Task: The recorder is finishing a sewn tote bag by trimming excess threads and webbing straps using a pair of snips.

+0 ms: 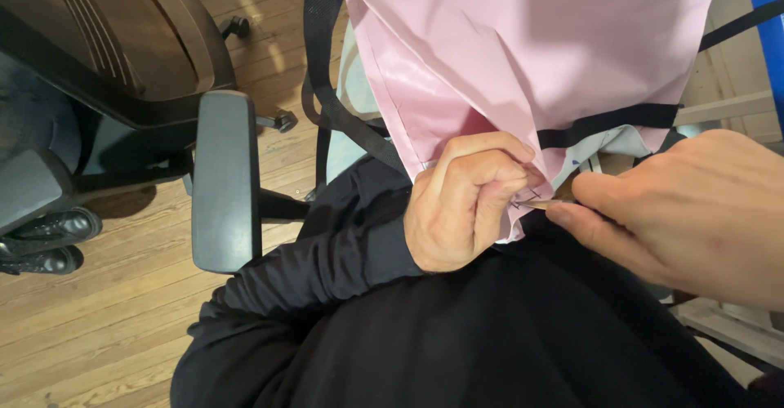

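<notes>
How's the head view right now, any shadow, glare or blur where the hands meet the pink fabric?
Head view: a soft shadow patch on the pink fabric, mild sheen along its left folds; the right hand close and slightly soft; the left hand sharp; the thin tool tip small, hard to read.

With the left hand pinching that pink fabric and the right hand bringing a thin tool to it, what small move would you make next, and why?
Probably ease the thin tool a little further under the dark stitches at the pink fabric edge. The left hand is bunching that edge tight, and the right hand has the tool's tip right at the thread, so the point looks lined up. What kind of tool it is cannot be told.
</notes>
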